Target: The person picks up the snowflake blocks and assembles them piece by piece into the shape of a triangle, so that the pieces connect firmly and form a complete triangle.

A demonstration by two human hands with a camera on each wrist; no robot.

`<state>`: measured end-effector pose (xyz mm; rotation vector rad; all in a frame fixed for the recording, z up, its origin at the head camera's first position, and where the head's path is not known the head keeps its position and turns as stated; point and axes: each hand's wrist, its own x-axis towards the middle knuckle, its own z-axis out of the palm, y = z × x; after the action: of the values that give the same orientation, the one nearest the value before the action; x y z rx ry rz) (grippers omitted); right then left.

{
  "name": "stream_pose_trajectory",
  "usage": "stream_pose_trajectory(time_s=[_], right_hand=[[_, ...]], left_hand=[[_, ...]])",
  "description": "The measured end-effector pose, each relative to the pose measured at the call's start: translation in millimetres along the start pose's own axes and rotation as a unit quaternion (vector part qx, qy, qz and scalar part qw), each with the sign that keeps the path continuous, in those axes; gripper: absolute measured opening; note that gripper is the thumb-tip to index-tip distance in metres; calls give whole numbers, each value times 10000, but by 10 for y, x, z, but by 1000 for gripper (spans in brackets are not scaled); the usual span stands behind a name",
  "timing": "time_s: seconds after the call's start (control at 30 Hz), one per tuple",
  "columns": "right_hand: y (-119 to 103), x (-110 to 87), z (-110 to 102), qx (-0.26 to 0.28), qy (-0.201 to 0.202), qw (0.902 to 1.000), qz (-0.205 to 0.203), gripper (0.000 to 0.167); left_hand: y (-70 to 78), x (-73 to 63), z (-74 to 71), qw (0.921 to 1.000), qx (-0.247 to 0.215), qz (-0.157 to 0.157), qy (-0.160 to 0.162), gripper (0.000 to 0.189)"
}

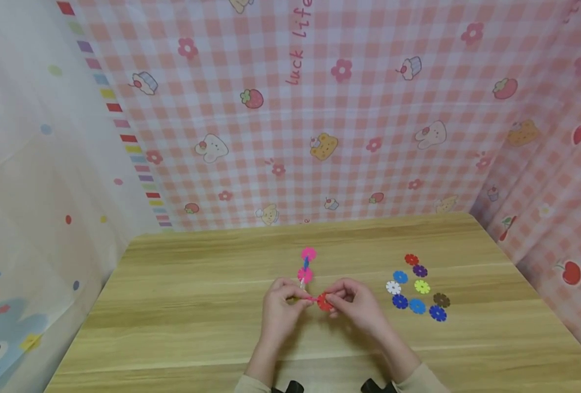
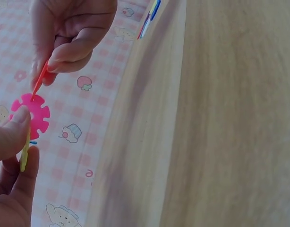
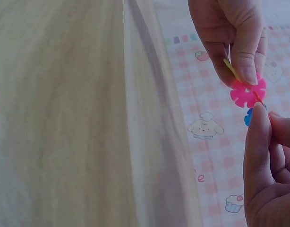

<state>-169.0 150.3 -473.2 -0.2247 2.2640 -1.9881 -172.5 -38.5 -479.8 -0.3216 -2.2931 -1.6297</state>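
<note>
My left hand (image 1: pixel 281 308) pinches a pink snowflake building disc (image 2: pixel 39 116), joined to a yellow disc (image 2: pixel 25 156) beside its fingers. In my right hand (image 1: pixel 356 303), a red snowflake building disc (image 1: pixel 324 302) is held between thumb and fingers. Its edge meets the pink disc's rim in both wrist views; how deep the slots engage I cannot tell. Beyond the left fingers a chain runs away over the table: a white disc (image 1: pixel 302 283), a pink disc (image 1: pixel 305 274), a blue disc (image 1: pixel 306 263) and another pink disc (image 1: pixel 309 254). Fingers partly cover the yellow disc.
On the wooden table (image 1: pixel 182 316), several loose discs lie to the right, among them a red one (image 1: pixel 411 259), a lime one (image 1: pixel 421 286), a white one (image 1: pixel 393 287) and a brown one (image 1: pixel 441 299). A checked pink curtain (image 1: pixel 290 120) hangs behind the table.
</note>
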Motion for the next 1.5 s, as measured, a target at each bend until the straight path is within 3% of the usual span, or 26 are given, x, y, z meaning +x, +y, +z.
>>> stream_pose_trajectory(time_s=[0.3,0.77,1.1,1.27,1.5], right_hand=[[62,23,15,239,90,9997,35,17],[124,35,-9,-28,193,9996,-209,9],[91,45,8,179,118,9998,-60,13],[73,61,-33,372,-17,9993,68,23],[80,55,-106,-51,-124,9994,321,25]], left_hand=[[-57,-7,59,9998,-149,-42,157,17],[-101,-28,160,9987,-240,213,399,18],[-41,-34,136,9989,-257,-280,265,17],[-23,-25,116,9991,-224,-91,358,18],[-4,-23,112,9993,212,36,303,17]])
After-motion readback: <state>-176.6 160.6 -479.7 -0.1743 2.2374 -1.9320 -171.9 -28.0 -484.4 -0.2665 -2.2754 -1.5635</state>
